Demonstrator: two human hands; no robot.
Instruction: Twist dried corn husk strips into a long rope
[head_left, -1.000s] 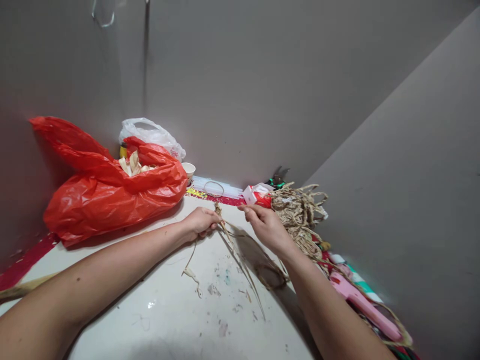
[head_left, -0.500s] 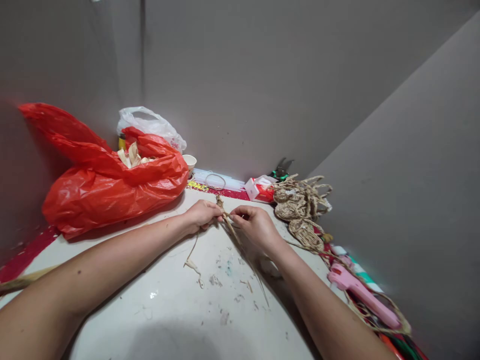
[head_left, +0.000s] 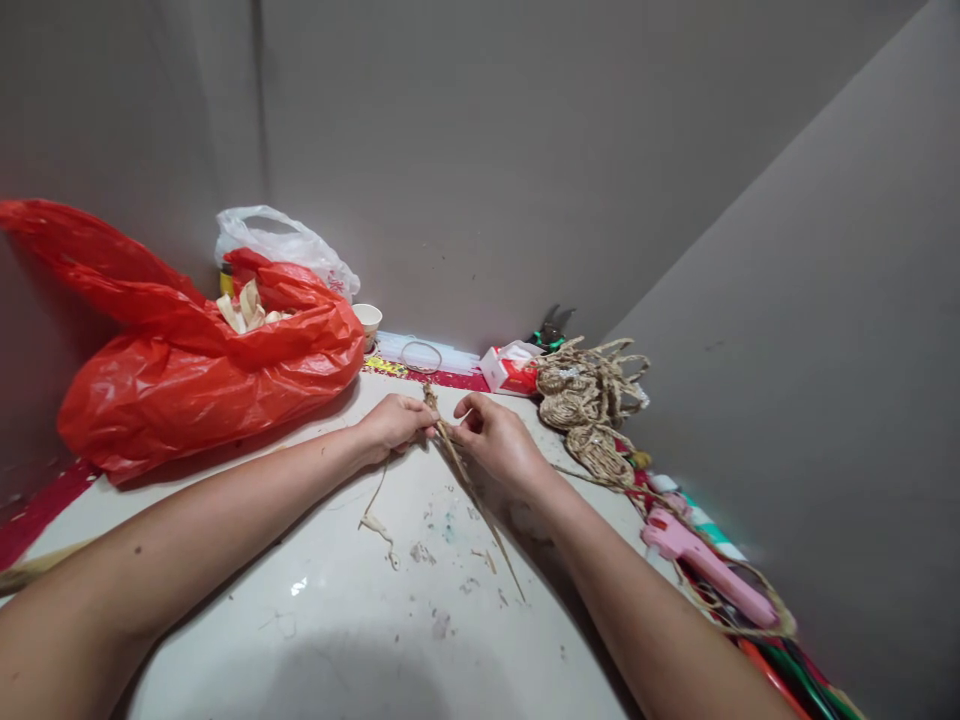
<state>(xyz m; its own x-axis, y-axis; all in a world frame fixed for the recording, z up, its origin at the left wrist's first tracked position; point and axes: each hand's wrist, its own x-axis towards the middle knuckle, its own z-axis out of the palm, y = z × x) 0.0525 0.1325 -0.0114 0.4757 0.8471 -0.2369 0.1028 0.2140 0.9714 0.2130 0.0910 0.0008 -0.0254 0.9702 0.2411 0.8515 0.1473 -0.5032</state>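
Note:
A tan strand of twisted plant fibre [head_left: 474, 495] runs from a knotted, frayed end just beyond my hands down across the white table [head_left: 315, 630]. My left hand [head_left: 394, 422] pinches it near that knotted end. Beside it on the right, my right hand [head_left: 501, 440] has its thumb and curved fingers apart, with the thumb tip close to the strand; I cannot tell whether they touch. Below my left hand a thin loose fibre [head_left: 376, 525] trails onto the tabletop.
At left lies a red plastic bag [head_left: 217, 385] holding pale fibre strips, with a white bag [head_left: 289, 245] behind. A paper cup [head_left: 368, 320], a tissue pack [head_left: 510, 370] and pliers [head_left: 553, 328] line the back. Coiled braided pieces [head_left: 585, 395] and a pink glue gun [head_left: 709, 565] lie at right.
My right thumb and fingers have spread apart from their pinch at the strand. My left hand keeps its hold. The whole view has shifted slightly.

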